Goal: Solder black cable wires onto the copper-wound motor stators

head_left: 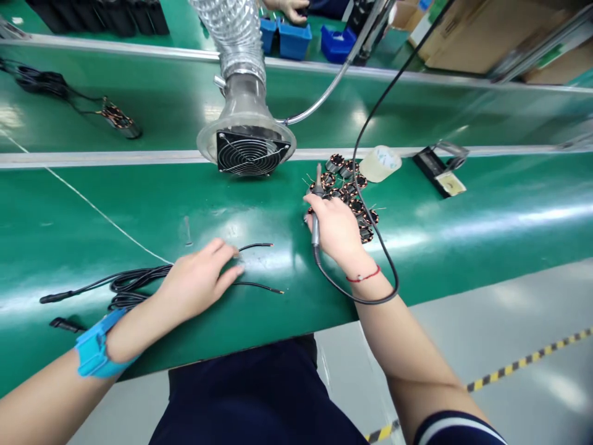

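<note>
My right hand (340,228) is closed around a soldering iron (315,230), its tip pointing away from me. Beneath and beyond that hand, several small motor stators (356,206) with copper windings lie clustered on the green bench. My left hand (199,275) rests low over a black cable (134,281), thumb and fingers apart. Two thin stripped wire ends (259,285) stick out past its fingertips, lying on the bench. The coiled part of the cable is partly behind my left forearm, which wears a blue wrist strap (95,349).
A fume extractor fan (252,153) on a flexible duct stands at the back middle. A solder roll (380,164) and an iron stand (438,172) sit back right. The iron's black cord (382,247) loops over my right wrist. Across the bench, a person's hand (294,9) shows near blue bins (294,42).
</note>
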Demonstrator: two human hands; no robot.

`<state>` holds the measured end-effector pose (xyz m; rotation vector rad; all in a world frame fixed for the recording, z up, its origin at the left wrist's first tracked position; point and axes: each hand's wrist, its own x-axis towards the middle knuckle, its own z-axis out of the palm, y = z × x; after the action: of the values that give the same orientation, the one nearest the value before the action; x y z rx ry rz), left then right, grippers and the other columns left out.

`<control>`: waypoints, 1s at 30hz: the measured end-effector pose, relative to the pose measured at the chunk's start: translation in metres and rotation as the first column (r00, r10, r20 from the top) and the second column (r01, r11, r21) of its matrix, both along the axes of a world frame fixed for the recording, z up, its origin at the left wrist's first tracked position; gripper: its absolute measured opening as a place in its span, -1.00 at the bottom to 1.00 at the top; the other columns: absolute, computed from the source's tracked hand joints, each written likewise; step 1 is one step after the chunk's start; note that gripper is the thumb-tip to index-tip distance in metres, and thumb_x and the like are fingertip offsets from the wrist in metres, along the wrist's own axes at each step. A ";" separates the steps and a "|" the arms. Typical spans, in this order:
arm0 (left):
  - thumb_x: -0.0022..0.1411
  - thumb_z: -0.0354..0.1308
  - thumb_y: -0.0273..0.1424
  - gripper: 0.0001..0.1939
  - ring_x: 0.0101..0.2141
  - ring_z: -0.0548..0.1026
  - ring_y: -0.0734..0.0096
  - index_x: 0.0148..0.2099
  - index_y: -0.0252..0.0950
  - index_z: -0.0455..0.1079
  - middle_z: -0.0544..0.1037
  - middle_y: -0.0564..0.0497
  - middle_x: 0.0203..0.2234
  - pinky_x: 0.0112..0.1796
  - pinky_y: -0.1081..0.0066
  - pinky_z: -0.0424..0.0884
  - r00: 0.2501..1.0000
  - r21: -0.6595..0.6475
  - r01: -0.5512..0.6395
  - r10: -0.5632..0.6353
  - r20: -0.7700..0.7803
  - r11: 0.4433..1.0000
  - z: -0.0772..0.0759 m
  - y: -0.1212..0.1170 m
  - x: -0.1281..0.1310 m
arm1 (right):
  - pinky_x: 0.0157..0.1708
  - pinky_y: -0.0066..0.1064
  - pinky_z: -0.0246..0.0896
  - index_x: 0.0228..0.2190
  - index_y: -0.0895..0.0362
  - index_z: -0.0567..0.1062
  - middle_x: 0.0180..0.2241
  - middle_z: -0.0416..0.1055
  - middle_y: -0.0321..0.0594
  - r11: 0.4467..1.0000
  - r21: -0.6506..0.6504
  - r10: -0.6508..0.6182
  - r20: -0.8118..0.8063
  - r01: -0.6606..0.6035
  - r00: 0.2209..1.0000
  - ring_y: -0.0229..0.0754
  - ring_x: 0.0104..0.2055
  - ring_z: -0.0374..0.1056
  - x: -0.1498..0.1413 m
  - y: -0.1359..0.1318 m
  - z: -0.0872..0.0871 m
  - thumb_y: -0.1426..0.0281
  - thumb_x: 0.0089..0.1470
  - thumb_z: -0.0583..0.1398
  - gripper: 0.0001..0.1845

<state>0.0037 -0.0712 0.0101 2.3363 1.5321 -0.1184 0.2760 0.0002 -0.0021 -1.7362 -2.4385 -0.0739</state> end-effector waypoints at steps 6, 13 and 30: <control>0.39 -0.15 -0.34 -0.71 -0.21 0.51 0.20 -0.17 -0.27 0.40 0.52 -0.07 -0.21 -0.22 0.30 0.34 0.988 -0.239 0.133 -0.110 0.106 0.962 -0.005 0.025 0.008 | -0.23 -0.30 0.33 0.14 0.04 0.28 -0.12 0.51 -0.18 0.990 -0.125 0.015 -0.318 -0.058 0.948 -0.11 -0.23 0.44 -0.028 -0.007 0.012 0.52 0.16 -0.01 -0.49; 0.32 -0.06 -0.25 -0.73 -0.29 0.44 0.31 -0.22 -0.27 0.41 0.52 -0.03 -0.28 -0.23 0.34 0.29 0.933 -0.368 0.095 0.047 0.357 0.925 -0.008 0.031 0.006 | 0.10 -0.12 0.28 0.18 0.05 0.19 0.08 0.39 -0.10 0.881 -0.240 0.232 -0.532 -0.408 0.814 -0.08 0.13 0.31 -0.010 -0.019 -0.001 0.60 0.11 0.00 -0.40; 0.10 0.13 -0.24 -0.79 -0.43 0.32 0.46 -0.40 -0.31 0.37 0.44 0.09 -0.49 -0.35 0.43 0.23 0.724 -0.555 -0.070 0.425 0.543 0.829 -0.017 0.059 0.011 | 0.01 -0.08 0.33 0.15 0.14 0.22 -0.05 0.43 -0.03 0.901 -0.110 0.278 -0.594 -0.419 0.755 -0.02 -0.04 0.31 -0.044 -0.046 -0.017 0.45 0.13 0.18 -0.45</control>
<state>0.0151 -0.0119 -0.0065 1.4858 1.2408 0.3099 0.2319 -0.0463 -0.0194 -1.0947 -2.3059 0.7063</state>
